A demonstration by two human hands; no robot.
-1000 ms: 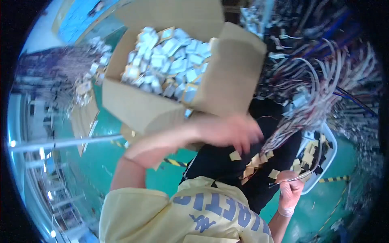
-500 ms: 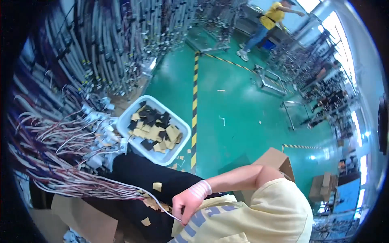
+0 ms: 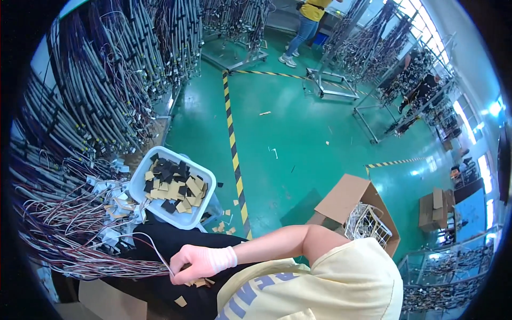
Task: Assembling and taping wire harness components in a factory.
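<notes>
My right hand [image 3: 194, 264], wearing a pale pinkish glove or wrap banded at the wrist, reaches across my lap from the lower right. Its fingers are closed in a pinch on a thin white wire [image 3: 152, 242], which loops up from the bundle. Just left of the hand lies a thick bundle of red, white and dark wires [image 3: 114, 266], with white connectors [image 3: 112, 234] at its far side. Small tan pieces [image 3: 180, 302] rest on my black-clad lap [image 3: 165, 293]. My left hand is out of view.
A white tub [image 3: 210, 189] of black and tan pieces stands beyond my lap. Cable racks [image 3: 117, 69] line the far left. An open cardboard box [image 3: 341, 197] with white wiring stands right of my arm. Striped tape [image 3: 233, 144] crosses the green floor; a person in yellow [image 3: 306, 24] stands far off.
My right hand has moved left, close to the wire bundle, and the white wire now bows upward rather than stretching right. The view has shifted, showing more of the cardboard box.
</notes>
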